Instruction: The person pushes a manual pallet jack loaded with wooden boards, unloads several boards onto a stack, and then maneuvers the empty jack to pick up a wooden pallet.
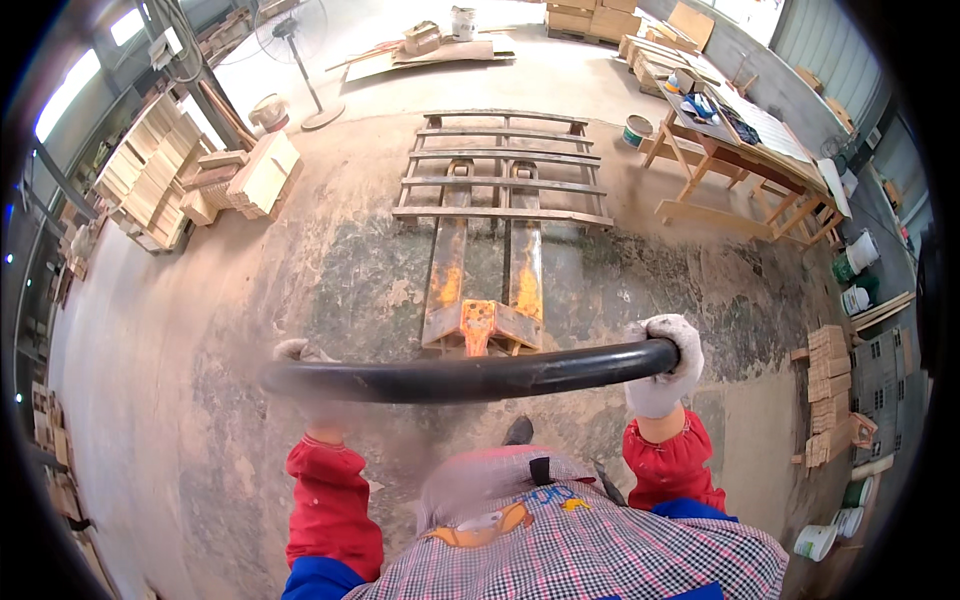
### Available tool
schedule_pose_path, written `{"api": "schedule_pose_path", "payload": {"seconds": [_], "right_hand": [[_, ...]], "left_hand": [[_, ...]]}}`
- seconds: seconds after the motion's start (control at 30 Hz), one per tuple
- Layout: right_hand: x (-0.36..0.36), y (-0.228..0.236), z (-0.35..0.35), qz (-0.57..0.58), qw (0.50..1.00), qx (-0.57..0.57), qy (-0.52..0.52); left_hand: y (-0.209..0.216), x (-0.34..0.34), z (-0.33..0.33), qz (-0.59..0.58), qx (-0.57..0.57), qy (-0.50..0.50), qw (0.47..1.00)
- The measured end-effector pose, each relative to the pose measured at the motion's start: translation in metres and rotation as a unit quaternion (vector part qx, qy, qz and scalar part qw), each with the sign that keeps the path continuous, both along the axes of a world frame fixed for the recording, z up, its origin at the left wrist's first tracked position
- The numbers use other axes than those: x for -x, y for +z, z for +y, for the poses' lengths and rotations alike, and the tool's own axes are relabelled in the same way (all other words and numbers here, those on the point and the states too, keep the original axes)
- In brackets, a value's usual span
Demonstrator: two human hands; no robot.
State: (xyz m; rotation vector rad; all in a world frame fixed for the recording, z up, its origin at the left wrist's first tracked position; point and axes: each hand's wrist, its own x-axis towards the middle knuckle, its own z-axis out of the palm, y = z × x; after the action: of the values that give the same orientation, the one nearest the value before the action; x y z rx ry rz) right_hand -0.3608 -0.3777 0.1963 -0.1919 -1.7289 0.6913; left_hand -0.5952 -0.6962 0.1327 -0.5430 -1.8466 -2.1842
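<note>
A pallet jack with worn yellow-orange paint (479, 322) stands on the floor ahead of me, its two forks running forward. The fork tips lie under the near part of a grey slatted pallet (500, 183). Its black curved handle (470, 379) spans the view in front of my body. My right hand (668, 365), in a white glove, is closed round the handle's right end. At the left end my gloved left hand (303, 352) is wrapped on the handle; it is hazy and partly hidden behind the bar. Nothing lies on the pallet.
Stacked wooden boards (265, 175) stand at the left, near a pedestal fan (305, 75). A wooden workbench (735, 135) with tools is at the right, a bucket (637, 130) beside it. Wood stacks (828, 395) and white buckets (815, 541) line the right side.
</note>
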Motion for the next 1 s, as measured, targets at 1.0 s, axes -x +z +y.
{"api": "schedule_pose_path", "payload": {"seconds": [1.0], "right_hand": [[0.173, -0.02, 0.094, 0.177, 0.962, 0.205, 0.029]], "left_hand": [[0.021, 0.165, 0.14, -0.055, -0.12, 0.113, 0.985]]}}
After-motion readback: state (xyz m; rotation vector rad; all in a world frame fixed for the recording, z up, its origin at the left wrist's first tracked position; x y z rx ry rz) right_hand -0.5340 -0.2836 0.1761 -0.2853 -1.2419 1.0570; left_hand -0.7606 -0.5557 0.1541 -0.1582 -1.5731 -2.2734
